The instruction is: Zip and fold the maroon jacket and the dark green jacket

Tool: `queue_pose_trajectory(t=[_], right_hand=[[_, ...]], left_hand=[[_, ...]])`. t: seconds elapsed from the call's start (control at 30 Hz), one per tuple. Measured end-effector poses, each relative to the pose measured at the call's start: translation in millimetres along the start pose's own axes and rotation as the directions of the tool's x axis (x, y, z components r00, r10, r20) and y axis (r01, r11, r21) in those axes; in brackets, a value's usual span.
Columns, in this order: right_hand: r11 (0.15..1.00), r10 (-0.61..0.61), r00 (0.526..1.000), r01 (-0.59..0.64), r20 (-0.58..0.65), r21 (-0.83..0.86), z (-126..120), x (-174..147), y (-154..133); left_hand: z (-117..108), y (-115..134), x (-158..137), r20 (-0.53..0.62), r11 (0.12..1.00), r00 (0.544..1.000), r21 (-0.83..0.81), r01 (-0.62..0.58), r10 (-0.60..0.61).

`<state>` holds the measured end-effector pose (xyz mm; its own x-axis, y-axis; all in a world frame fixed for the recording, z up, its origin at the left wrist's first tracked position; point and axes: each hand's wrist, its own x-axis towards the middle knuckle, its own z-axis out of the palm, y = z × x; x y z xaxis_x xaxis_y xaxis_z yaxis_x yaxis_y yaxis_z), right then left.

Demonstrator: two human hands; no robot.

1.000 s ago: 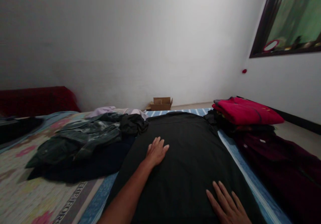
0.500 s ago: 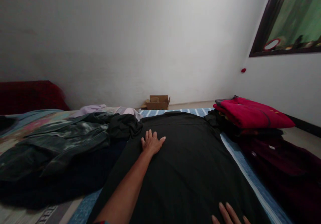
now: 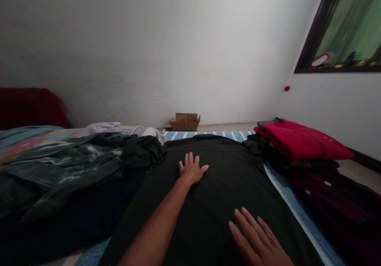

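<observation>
A black collared shirt (image 3: 214,202) lies spread flat in front of me, its collar at the far end. My left hand (image 3: 193,170) rests flat on the upper part of it, fingers spread, holding nothing. Nearer to me on the right, my right hand (image 3: 256,238) is over the lower part of the shirt with its fingers stretched out and nothing in them. Whether its palm touches the cloth I cannot tell. Bunched cloth of the shirt's left sleeve (image 3: 144,151) sits beside the shoulder.
Dark washed jeans (image 3: 62,170) lie heaped at left. On the right are a folded red garment (image 3: 303,139) on a stack and a maroon garment (image 3: 336,198). Beneath runs a blue striped sheet (image 3: 220,133). An open cardboard box (image 3: 186,122) stands by the wall.
My left hand has slid a little to the right on the shirt. My right hand has come farther into view, moving forward and left. The view has shifted slightly.
</observation>
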<state>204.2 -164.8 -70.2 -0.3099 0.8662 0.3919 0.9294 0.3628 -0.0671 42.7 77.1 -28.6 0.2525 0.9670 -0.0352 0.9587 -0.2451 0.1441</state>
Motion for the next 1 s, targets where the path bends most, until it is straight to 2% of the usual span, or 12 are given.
queue_pose_trajectory(t=[0.03, 0.13, 0.23, 0.4, 0.6, 0.77, 1.0], right_hand=[[0.999, -0.026, 0.999, 0.025, 0.028, 0.04, -5, 28, 0], [0.986, 0.099, 0.978, -0.122, 0.184, 0.114, -9, 103, 1], [0.961, 0.187, 0.927, -0.241, 0.326, 0.135, 8, 134, 6], [0.949, 0.21, 0.905, -0.28, 0.369, 0.147, 37, 122, 11], [0.941, 0.196, 0.906, -0.282, 0.376, 0.188, 33, 123, 12], [0.935, 0.199, 0.909, -0.288, 0.367, 0.205, 35, 124, 13], [0.93, 0.218, 0.914, -0.301, 0.342, 0.212, 47, 126, 13]], left_hand=[[3, 4, 2, 0.035, 1.0, 0.999, -0.002, -0.017, 0.017], [16, 7, 6, 0.088, 0.999, 0.995, 0.008, -0.041, 0.04], [27, 2, 7, 0.049, 0.998, 0.997, 0.02, -0.06, 0.059], [32, -2, 5, 0.003, 0.996, 0.997, 0.029, -0.079, 0.079], [25, 3, 6, -0.007, 0.999, 0.999, 0.027, -0.047, 0.047], [14, 11, 24, -0.065, 0.999, 0.997, 0.039, -0.033, 0.036], [23, 8, 44, 0.008, 0.997, 1.0, 0.081, 0.013, -0.014]])
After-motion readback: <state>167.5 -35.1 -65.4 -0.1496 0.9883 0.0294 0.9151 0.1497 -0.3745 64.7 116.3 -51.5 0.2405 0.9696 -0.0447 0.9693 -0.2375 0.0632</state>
